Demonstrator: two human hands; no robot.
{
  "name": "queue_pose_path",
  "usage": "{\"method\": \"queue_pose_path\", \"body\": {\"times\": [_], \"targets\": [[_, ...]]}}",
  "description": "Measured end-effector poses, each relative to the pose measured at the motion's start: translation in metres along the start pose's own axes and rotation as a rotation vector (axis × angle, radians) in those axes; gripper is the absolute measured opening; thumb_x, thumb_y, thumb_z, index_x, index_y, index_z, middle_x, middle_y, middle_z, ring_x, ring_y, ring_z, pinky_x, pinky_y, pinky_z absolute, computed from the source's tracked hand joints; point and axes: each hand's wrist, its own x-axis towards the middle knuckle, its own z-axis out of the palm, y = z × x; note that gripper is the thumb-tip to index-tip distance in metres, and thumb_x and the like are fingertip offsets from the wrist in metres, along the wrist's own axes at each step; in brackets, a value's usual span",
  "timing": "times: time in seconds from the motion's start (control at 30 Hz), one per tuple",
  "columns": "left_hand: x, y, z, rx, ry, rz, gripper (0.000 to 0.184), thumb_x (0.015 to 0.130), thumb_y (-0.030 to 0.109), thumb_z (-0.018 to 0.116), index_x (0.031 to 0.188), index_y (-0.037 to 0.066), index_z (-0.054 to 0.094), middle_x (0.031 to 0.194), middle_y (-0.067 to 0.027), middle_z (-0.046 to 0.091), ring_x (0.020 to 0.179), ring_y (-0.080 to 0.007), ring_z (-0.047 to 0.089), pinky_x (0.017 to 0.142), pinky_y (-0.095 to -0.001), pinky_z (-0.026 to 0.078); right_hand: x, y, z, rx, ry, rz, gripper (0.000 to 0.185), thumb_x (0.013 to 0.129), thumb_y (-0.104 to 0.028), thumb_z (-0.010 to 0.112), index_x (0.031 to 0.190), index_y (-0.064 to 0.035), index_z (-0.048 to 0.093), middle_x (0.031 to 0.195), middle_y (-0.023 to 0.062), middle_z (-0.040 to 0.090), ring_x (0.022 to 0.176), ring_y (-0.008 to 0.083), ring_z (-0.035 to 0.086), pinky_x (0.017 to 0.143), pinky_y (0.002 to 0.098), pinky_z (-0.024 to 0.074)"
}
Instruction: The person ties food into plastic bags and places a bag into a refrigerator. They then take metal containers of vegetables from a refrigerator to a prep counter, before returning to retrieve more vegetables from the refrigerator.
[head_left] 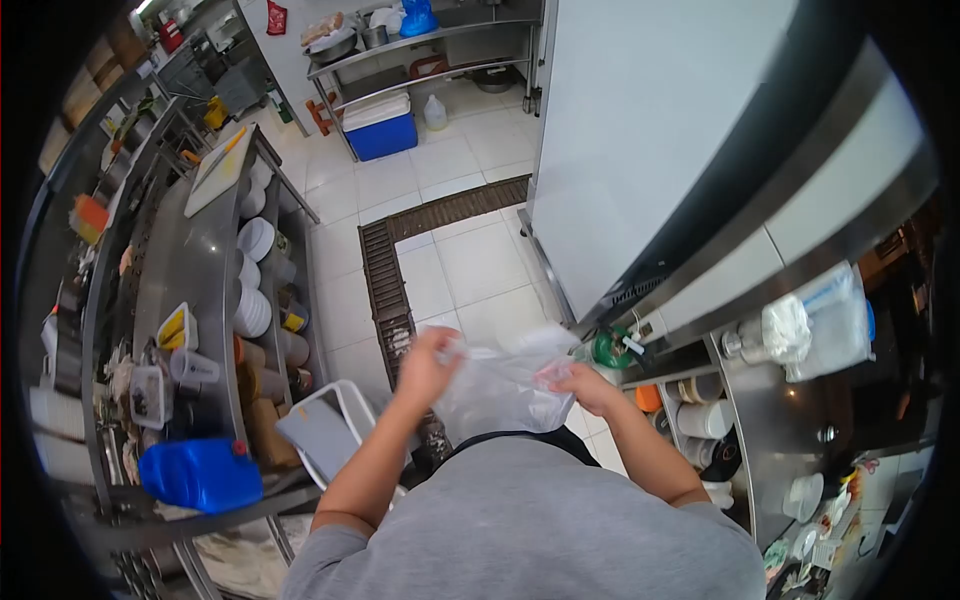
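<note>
A clear plastic bag (500,395) is stretched out between my two hands, just in front of my body. My left hand (428,365) pinches its left edge; motion blurs the fingertips. On the opposite side, my right hand (585,388) has its fingers closed on the bag, and something pinkish shows through the plastic beside them. The upper edge of the bag is smeared by movement, so I cannot tell whether its mouth is apart.
To the left, a steel counter (200,270) carries a blue jug (200,475) and a cutting board (222,170). A white bin (345,390) stands beside it. On the right are a tall white fridge (650,150) and another counter (765,400). A floor drain (380,270) runs ahead.
</note>
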Motion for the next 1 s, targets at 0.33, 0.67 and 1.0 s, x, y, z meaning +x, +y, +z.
{"method": "queue_pose_path", "body": {"times": [0.33, 0.67, 1.0], "targets": [[0.246, -0.017, 0.007, -0.094, -0.422, 0.184, 0.058, 0.069, -0.002, 0.063, 0.125, 0.009, 0.047, 0.106, -0.0165, 0.052, 0.098, -0.0346, 0.052, 0.085, -0.0370, 0.044, 0.224, -0.189, -0.045, 0.316, -0.076, 0.125, 0.050, 0.088, -0.042, 0.053, 0.114, 0.0015, 0.052, 0.112, 0.0084, 0.057, 0.104, 0.0191, 0.053, 0.094, 0.0320, 0.0376], [0.404, -0.119, -0.081, 0.153, -0.075, 0.028, 0.061, 0.063, -0.009, 0.052, 0.118, 0.017, 0.056, 0.105, -0.0133, 0.054, 0.099, -0.0309, 0.051, 0.088, -0.0392, 0.039, 0.528, -0.345, -0.015, -0.212, -0.437, 0.357, 0.032, 0.085, -0.030, 0.058, 0.103, -0.0036, 0.062, 0.099, 0.0064, 0.063, 0.093, 0.0181, 0.057, 0.084, 0.0332, 0.0413], [0.701, -0.167, -0.119, 0.022, -0.391, 0.371, 0.021, 0.072, 0.024, 0.068, 0.083, 0.006, 0.065, 0.082, -0.0121, 0.059, 0.083, -0.0299, 0.058, 0.079, -0.0383, 0.045, 0.629, -0.461, -0.075, 0.348, 0.018, 0.355, 0.025, 0.083, -0.022, 0.060, 0.099, -0.0030, 0.064, 0.093, 0.0077, 0.064, 0.084, 0.0178, 0.059, 0.074, 0.0333, 0.0441]]}}
